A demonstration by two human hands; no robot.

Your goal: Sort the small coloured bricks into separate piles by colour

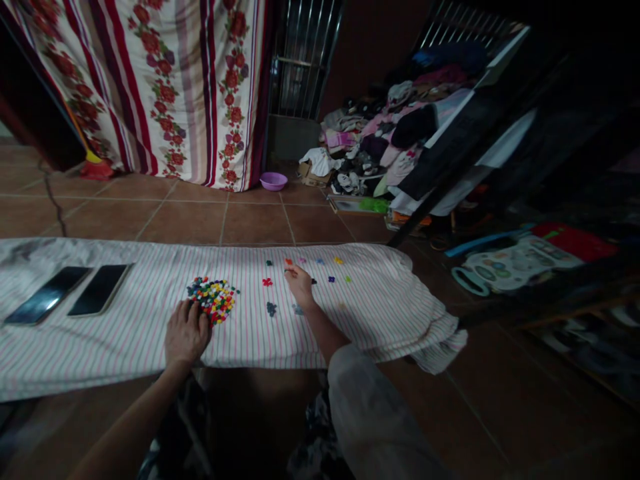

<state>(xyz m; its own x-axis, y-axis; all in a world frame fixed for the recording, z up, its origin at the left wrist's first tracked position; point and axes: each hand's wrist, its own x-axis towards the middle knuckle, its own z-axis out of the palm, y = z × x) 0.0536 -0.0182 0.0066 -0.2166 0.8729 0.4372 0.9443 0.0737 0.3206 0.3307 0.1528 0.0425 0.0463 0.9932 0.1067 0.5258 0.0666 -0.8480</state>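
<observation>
Coloured pieces in one heap, left hand alongside; two phones

White cloth striped pink and green, beads I make out from here in red, yellow, green and white, black phones, cream curtain with red stripes and flowers, purple basin

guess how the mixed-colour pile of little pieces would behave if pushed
The pile of pieces would probably spread apart, as it looks loose. Each one is likely light, being tiny beside the left hand. The striped cloth beneath lies loosely draped, so it might shift too.
</observation>
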